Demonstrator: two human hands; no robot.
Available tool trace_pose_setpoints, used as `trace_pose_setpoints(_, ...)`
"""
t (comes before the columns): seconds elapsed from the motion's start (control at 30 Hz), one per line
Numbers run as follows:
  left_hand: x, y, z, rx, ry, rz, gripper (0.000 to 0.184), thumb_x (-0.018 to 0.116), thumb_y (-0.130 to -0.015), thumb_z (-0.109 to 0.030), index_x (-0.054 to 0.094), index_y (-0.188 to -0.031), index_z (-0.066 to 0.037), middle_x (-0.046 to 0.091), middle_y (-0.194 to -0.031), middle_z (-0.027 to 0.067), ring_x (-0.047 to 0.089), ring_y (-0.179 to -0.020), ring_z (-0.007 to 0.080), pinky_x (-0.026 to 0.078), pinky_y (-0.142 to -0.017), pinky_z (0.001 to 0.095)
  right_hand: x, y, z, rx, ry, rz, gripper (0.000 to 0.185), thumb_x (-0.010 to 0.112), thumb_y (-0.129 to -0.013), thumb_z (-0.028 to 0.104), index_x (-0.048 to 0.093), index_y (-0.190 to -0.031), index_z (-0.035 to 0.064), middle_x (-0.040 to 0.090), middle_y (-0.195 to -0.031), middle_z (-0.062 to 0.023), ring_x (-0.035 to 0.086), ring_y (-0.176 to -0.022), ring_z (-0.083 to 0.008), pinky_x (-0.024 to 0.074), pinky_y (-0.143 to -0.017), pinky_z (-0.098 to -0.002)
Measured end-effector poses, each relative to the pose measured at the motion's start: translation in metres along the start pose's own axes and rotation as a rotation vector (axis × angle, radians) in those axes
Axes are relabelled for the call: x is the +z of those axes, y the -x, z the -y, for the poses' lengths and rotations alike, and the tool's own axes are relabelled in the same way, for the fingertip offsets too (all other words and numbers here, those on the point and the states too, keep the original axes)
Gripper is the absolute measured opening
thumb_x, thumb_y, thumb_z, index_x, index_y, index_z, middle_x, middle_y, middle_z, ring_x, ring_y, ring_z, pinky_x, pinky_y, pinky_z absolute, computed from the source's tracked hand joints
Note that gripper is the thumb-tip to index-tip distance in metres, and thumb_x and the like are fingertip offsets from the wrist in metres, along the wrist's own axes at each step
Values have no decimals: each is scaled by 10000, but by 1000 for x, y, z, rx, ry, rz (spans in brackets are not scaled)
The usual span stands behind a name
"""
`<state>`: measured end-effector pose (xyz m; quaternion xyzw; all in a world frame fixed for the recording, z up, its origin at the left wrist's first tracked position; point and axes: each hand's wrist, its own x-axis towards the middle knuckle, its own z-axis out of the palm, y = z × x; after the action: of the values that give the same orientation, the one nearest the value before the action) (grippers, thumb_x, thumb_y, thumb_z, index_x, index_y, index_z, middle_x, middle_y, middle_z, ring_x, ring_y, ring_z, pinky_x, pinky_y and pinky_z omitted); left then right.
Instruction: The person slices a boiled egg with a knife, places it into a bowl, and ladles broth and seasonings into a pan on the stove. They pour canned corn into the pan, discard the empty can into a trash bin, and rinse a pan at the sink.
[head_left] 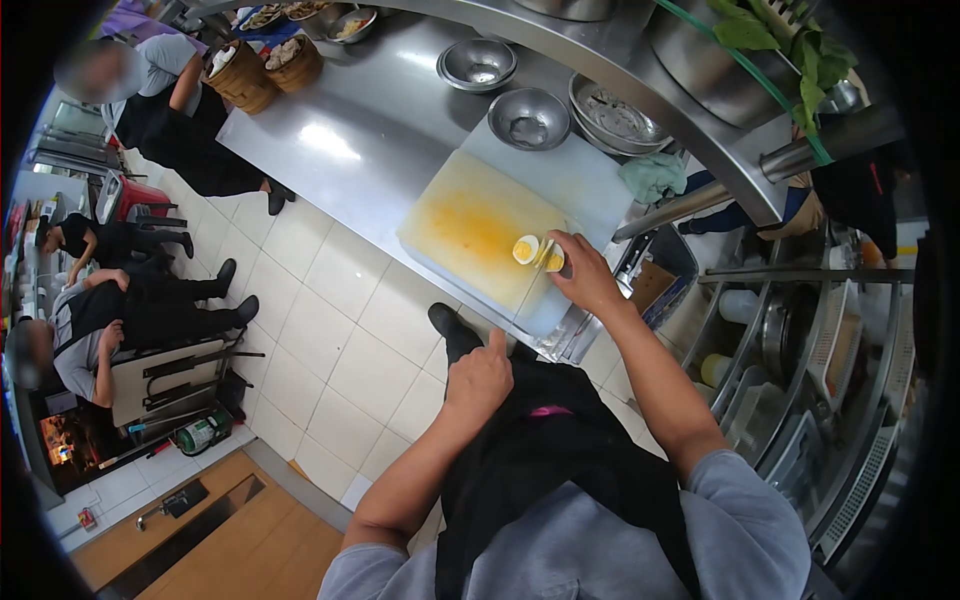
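Note:
On the yellow-stained cutting board (450, 200), my right hand (585, 278) has its fingers curled round a boiled egg half (552, 258). Just left of it lies another boiled egg half (525, 249), yolk side up. A thin, narrow line runs between the egg pieces and down toward my left hand; whether it is a blade seen edge-on, I cannot tell. My left hand (480, 380) is closed in front of the board's near edge, its index finger stretched forward. What it holds, if anything, is hidden under the fingers.
Steel bowls (528, 118) stand behind the board, beside a green cloth (652, 178). Bamboo steamers (242, 78) sit at the counter's far left end. A metal overhead shelf (600, 60) crosses above. Co-workers (165, 120) stand at left; racks (800, 340) are at right.

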<state>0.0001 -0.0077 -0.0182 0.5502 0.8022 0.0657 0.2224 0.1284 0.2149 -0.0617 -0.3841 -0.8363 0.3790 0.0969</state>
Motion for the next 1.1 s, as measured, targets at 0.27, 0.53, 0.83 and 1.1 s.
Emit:
trace_pose_setpoints(0.27,-3,2,0,2,69,-1,148,572,-920,-118,456,-968,-40,641,-635,225,675,-593,424,558,-537,518,11,5,-14,-58,18,-129,407,797,-775,73,578,-1118,57,649,-1044,-107,653,-850,-268,549,-789,-372)
trace_pose_setpoints(0.53,-6,8,-10,-9,55,32,186,586,-907,-134,473,-1004,-21,668,-670,224,696,-625,416,577,-558,506,14,9,-14,-71,-62,-203,317,795,-773,94,616,-1029,44,669,-949,-116,665,-793,-299,546,-733,-403)
trace_pose_setpoints(0.83,-9,9,-14,-8,14,52,151,568,-919,-131,467,-980,-38,673,-673,220,704,-637,406,579,-556,500,12,6,-14,-61,-31,-180,325,812,-755,103,636,-1022,43,679,-939,-118,671,-799,-302,544,-727,-409)
trace_pose_setpoints(1.1,20,0,-9,-12,54,56,157,577,-927,-147,473,-980,-41,677,-676,219,707,-640,405,581,-560,497,8,4,-14,-70,-25,-162,323,814,-751,106,638,-1012,36,686,-956,-125,673,-815,-322,543,-738,-419)
